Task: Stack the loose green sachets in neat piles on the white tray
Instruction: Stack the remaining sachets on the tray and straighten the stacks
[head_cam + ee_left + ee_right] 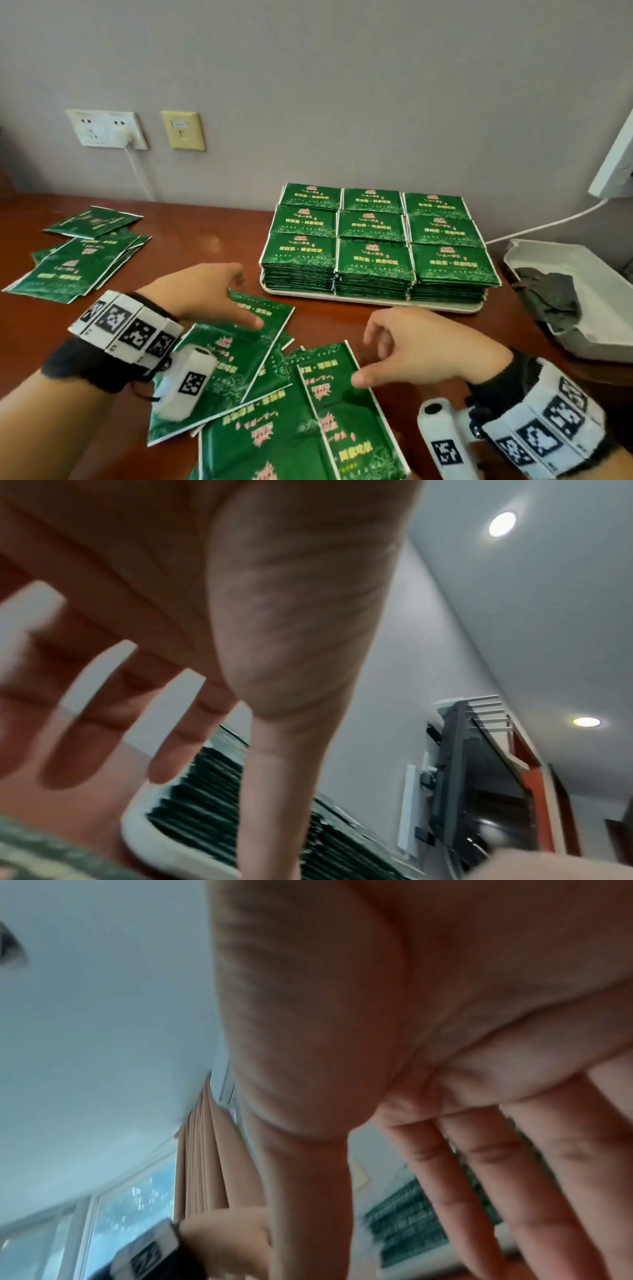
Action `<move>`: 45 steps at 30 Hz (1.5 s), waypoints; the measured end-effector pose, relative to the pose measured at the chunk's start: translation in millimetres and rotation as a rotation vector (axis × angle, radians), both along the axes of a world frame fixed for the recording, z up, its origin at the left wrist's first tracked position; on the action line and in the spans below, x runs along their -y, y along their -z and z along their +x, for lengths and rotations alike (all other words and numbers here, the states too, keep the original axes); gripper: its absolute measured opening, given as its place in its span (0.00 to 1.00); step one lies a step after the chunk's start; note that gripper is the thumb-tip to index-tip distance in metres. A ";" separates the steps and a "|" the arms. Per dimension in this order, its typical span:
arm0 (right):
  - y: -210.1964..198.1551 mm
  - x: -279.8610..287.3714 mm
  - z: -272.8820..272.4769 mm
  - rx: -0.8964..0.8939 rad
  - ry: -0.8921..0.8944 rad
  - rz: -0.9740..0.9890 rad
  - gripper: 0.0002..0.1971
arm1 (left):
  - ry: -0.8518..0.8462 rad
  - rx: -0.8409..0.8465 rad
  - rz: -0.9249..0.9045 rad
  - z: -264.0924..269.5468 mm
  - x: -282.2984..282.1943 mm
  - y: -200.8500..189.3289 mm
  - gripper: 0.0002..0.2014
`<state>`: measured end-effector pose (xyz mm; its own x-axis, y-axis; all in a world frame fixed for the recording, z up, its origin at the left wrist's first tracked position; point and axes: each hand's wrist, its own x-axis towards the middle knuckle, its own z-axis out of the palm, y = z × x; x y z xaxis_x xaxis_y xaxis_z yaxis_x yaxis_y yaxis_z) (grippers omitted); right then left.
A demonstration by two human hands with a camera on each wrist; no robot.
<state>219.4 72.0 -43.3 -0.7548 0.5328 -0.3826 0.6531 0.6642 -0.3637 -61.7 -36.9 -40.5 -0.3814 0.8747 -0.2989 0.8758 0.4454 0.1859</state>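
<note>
Loose sachets (260, 383) lie scattered on the desk (205, 219) under both hands. Left hand (209, 294) hovers with fingers spread and relaxed; right hand (428, 346), fingers loosely splayed, touches one with its thumb.

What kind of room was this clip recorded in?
Probably a hotel or guest room, not a workshop: a polished reddish-brown wooden desk against a plain grey wall, white wall sockets above it, and beige pleated curtains beside a window in the right wrist view.

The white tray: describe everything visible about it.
The white tray is a shallow, rounded-corner tray, plastic by its look, lying flat on the brown table near the wall. Only its front rim and corners show; nine neat piles of green sachets, three by three, cover the rest. Neither hand touches it.
</note>
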 end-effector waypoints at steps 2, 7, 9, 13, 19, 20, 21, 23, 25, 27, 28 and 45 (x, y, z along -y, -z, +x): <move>11.7 15.2 -4.7 0.125 -0.036 0.032 0.41 | -0.044 -0.013 -0.100 -12.0 11.8 6.6 0.47; 25.6 28.6 -19.0 0.217 -0.044 0.030 0.31 | -0.043 0.079 -0.137 -27.4 24.5 21.0 0.53; 30.4 24.8 -19.2 0.219 -0.020 0.005 0.30 | -0.041 0.140 -0.098 -30.7 26.3 25.1 0.51; 40.6 8.3 -6.9 0.001 0.117 -0.162 0.23 | -0.074 0.366 0.103 -39.5 32.6 38.5 0.38; 58.2 -16.1 15.5 -0.601 0.405 -0.603 0.27 | -0.123 0.675 0.527 -33.1 31.0 47.1 0.16; 61.5 -18.5 18.6 -0.675 0.456 -0.698 0.34 | -0.146 0.740 0.607 -29.3 29.2 47.3 0.12; 64.0 -19.6 22.1 -0.728 0.492 -0.783 0.38 | -0.174 0.861 0.667 -26.1 28.5 47.5 0.10; 65.4 -18.8 27.2 -0.776 0.512 -0.863 0.34 | -0.195 1.127 0.729 -24.4 28.3 48.9 0.21; 63.9 -17.5 29.2 -0.782 0.517 -0.819 0.24 | -0.133 1.225 0.685 -24.8 30.6 48.8 0.26; 63.5 -17.7 29.7 -0.816 0.508 -0.705 0.26 | -0.033 1.078 0.572 -24.5 34.1 44.2 0.28; 62.7 -17.5 29.5 -0.853 0.502 -0.618 0.29 | 0.009 0.948 0.516 -24.0 35.3 41.8 0.31; 57.3 -13.5 25.3 -1.051 0.637 -0.318 0.13 | -0.193 0.843 0.643 -11.0 23.1 57.4 0.15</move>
<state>244.7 85.5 -100.6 -0.4164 0.9068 0.0656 0.1243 0.1282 -0.9839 -72.8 -60.0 -97.9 -0.4160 0.9087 -0.0354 0.2815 0.1657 0.9451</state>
